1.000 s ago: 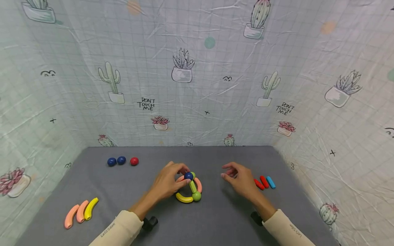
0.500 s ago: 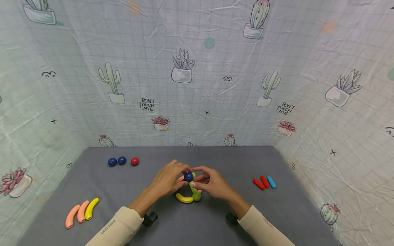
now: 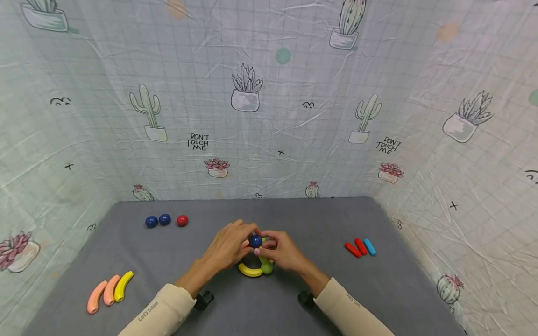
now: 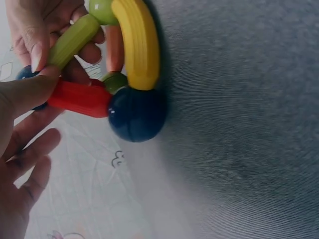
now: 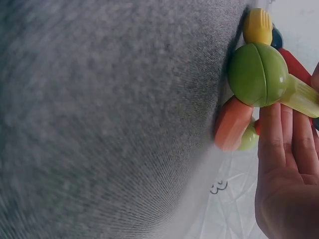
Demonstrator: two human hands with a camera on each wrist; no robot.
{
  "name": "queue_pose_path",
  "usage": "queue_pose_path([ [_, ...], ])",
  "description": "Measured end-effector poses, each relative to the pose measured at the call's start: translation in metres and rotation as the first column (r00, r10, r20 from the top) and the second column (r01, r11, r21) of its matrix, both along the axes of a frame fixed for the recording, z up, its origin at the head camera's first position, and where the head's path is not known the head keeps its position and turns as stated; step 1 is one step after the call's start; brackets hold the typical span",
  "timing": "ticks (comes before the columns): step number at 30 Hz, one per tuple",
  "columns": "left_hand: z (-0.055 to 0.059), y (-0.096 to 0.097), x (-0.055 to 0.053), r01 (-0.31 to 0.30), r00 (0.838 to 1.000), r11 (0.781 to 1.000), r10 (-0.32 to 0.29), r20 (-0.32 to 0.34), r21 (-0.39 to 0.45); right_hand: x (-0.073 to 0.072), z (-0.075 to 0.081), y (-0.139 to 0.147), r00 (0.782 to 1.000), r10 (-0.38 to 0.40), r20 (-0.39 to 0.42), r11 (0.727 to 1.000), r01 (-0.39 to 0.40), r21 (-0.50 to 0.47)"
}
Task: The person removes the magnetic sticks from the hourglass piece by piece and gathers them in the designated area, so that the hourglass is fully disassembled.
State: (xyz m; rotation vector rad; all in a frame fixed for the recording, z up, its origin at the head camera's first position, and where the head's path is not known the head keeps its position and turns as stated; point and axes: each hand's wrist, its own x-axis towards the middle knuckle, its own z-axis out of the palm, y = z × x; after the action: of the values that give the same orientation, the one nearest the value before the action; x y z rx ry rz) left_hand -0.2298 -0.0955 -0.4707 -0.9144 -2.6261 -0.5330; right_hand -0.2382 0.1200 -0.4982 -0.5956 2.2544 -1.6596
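On my feed the left hand [image 3: 227, 242] grips the upper blue ball [image 3: 255, 241] of a ball-and-rod frame [image 5: 259, 74] on the grey table [image 3: 168, 252], and the right hand [image 3: 283, 252] pinches the green rod [image 4: 75, 41] just beside that ball. A red rod [image 4: 82, 98] runs from it to a lower blue ball [image 4: 138, 115]; a yellow curved rod [image 3: 250, 270] touches a green ball [image 3: 266, 267] on its near side. I see a red ball [image 3: 182, 220] well to its left, red sticks [image 3: 352, 249] to its right.

The backdrop [image 3: 252, 135] twice reads "DON'T TOUCH ME"; the sleeve lettering [image 3: 148, 310] is unclear.
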Motion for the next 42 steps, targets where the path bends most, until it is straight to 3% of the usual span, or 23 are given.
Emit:
queue_pose_path([
  [17,-0.016,0.001,-0.004,0.006,0.985,0.997,0.008,-0.172,0.083,0.002,-0.003,0.003,0.997,-0.042,0.07,0.998,0.045,-0.038],
  [24,-0.021,0.004,-0.001,-0.012,0.992,0.992,0.028,-0.125,0.126,0.002,-0.003,0.005,0.998,-0.021,0.067,0.999,0.024,-0.046],
  [33,-0.01,-0.001,0.002,0.062,0.998,0.996,-0.063,0.015,0.072,0.0,-0.003,0.006,1.0,0.011,0.026,1.0,-0.01,-0.011],
  [37,-0.009,-0.002,0.003,0.066,0.998,0.995,-0.068,0.019,0.078,0.001,-0.002,0.004,0.999,0.005,0.037,1.0,-0.004,-0.016],
  [42,-0.014,-0.001,0.004,0.045,0.999,0.993,-0.042,-0.034,0.106,0.002,0.0,0.0,0.999,0.001,0.044,1.0,0.0,-0.018],
])
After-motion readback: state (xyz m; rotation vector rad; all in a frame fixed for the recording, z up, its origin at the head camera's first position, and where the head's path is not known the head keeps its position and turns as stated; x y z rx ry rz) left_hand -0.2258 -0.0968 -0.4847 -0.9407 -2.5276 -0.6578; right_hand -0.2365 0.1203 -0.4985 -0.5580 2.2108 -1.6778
